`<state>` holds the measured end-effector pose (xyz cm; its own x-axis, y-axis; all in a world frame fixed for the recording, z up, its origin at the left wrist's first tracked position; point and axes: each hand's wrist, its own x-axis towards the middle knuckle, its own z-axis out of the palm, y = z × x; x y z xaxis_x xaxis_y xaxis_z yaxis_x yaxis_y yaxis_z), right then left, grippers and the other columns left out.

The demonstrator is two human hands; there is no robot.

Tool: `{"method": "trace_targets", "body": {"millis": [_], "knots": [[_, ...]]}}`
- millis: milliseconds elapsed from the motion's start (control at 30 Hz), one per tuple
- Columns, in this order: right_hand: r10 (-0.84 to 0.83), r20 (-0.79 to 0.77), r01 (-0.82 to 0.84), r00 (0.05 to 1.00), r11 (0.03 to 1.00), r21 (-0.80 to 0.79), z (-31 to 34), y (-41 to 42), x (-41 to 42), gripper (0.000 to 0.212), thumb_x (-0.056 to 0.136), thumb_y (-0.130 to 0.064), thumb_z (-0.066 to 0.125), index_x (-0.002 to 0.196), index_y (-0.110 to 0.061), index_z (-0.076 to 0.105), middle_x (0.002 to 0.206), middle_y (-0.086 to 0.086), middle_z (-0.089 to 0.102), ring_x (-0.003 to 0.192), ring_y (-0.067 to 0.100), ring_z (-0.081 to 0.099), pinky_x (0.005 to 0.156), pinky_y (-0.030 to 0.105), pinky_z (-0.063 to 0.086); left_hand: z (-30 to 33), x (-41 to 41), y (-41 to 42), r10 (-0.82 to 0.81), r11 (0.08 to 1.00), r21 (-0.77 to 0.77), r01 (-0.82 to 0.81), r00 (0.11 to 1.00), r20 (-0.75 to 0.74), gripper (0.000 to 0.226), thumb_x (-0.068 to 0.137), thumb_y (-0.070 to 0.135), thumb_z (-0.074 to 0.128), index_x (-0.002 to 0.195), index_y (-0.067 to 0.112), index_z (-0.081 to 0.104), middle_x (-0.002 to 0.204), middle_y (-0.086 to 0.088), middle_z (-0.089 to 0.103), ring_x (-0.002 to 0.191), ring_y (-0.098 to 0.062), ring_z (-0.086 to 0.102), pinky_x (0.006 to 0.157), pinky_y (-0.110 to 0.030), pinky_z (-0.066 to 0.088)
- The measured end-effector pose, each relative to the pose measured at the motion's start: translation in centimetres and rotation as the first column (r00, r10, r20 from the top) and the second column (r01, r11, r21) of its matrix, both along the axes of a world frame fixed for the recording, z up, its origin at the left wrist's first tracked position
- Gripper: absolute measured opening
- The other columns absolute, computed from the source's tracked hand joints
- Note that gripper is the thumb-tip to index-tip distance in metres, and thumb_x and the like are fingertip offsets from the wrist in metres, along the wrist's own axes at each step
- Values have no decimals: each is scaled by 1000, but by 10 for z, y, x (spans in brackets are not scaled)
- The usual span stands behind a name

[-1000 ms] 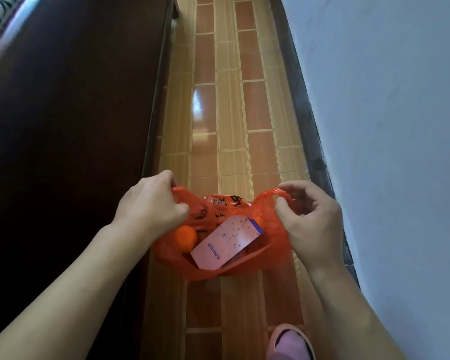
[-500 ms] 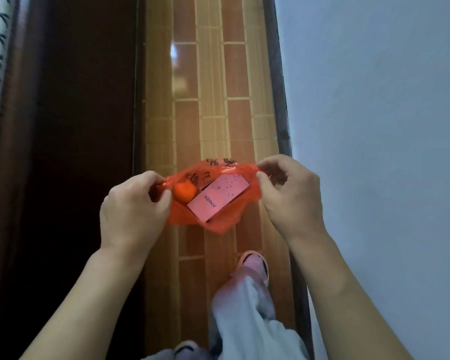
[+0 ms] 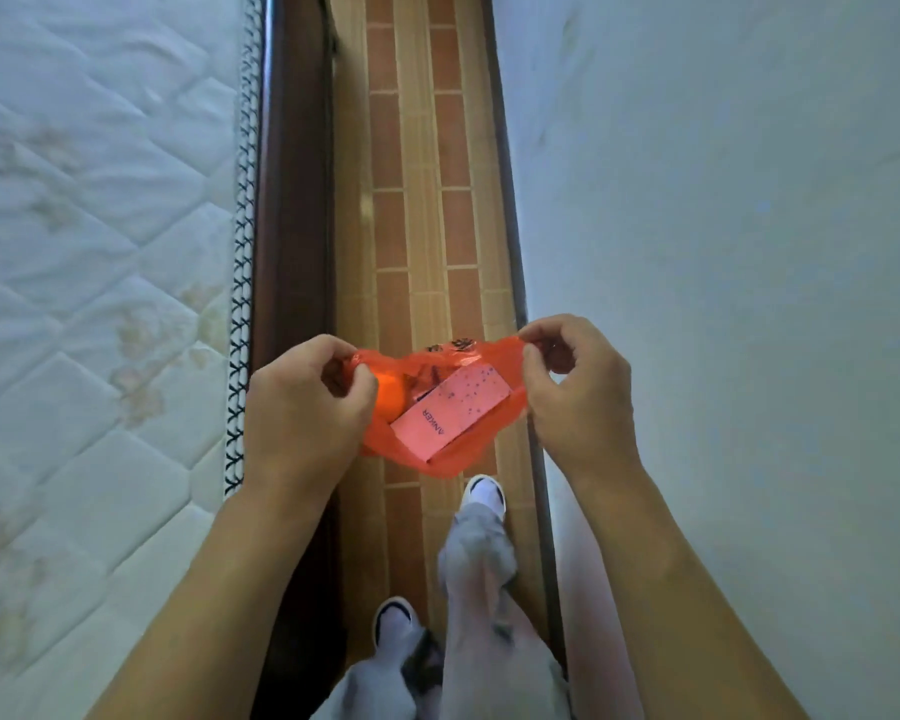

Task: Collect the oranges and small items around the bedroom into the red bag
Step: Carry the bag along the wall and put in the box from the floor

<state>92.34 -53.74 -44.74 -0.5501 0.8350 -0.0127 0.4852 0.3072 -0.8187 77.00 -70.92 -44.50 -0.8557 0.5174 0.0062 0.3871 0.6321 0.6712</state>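
Both hands hold the red bag (image 3: 440, 457) stretched between them above the floor (image 3: 411, 226): the left hand (image 3: 305, 407) pinches its left edge, the right hand (image 3: 578, 397) pinches its right edge. Inside the bag lie an orange (image 3: 391, 397) at the left and a pink box (image 3: 450, 410) slanted beside it. Below, shoes (image 3: 483, 493) stand on the tiles. A mattress (image 3: 100, 252) lies to the left, a pale wall (image 3: 723, 200) to the right.

Quilted mattress (image 3: 89, 262) left of the hands; tiled floor (image 3: 417, 210) beyond them; pale wall (image 3: 723, 200) right.
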Motion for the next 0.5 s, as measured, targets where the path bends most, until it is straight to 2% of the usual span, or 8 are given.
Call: {"method": "trace_targets", "body": {"millis": [200,367,500], "knots": [[23,-75,-16,997,996,90,148,-5,-7,17,93,-2,66,99,-17,73,93,-7,71,87,5,66,81,17,55,143,-4,-8,11,997,83,-4,996,-91,7,84,19,75,91,21,76,82,6,72,75,-19,67,71,-40,57],[41,-99,-20,994,978,207,254,-11,-4,21,93,-1,66,104,-16,75,98,-5,71,88,4,66,83,14,54,240,-1,-19,12,987,163,14,987,-162,6,85,16,74,90,19,74,82,5,70,74,-19,66,71,-36,55],[53,-134,-7,990,946,325,328,-19,6,19,94,-2,68,107,-12,78,97,-3,71,84,4,65,81,8,51,303,6,-32,55,974,226,-11,981,-188,9,84,13,75,87,21,73,82,7,68,74,-18,65,71,-41,56]]}}
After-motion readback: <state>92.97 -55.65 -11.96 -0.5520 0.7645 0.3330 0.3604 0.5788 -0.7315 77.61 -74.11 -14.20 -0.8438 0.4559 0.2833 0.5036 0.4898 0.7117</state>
